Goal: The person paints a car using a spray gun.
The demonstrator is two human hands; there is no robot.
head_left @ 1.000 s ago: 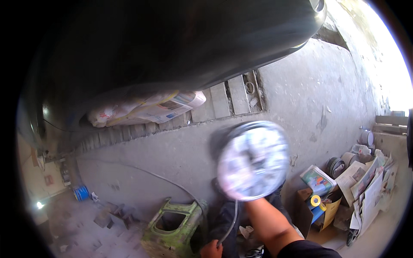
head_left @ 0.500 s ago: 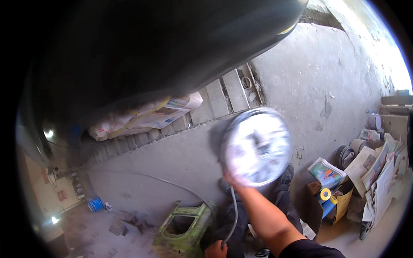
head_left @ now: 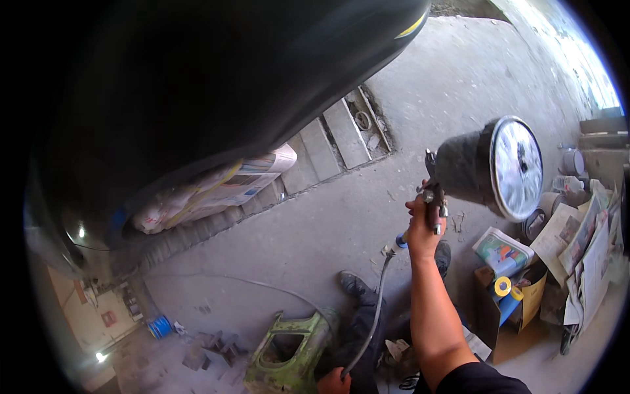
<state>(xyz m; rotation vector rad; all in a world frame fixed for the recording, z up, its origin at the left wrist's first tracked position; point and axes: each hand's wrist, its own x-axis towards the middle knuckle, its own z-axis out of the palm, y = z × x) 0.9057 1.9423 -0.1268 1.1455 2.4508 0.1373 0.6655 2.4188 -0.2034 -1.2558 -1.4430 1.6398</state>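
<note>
Spray gun [head_left: 453, 180] now tipping sideways, cup lid facing right; right hand [head_left: 423, 226] clenching its handle below; left hand [head_left: 333, 381] gripping the hose [head_left: 374, 315] far beneath.

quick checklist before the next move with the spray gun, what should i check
1. Right hand wrapped firmly round the spray gun: ok.
2. Cup lid closed: looks shut, ok.
3. Hose free of kinks: hangs in a smooth curve down to the left hand, ok.
4. Left hand grip on the hose: cannot tell, it is at the picture's edge.
5. Nozzle aimed at the dark car panel: cannot tell, the nozzle is hidden.
6. Footing clear: not ok, a green stool and an open box stand close by the shoes.
</note>
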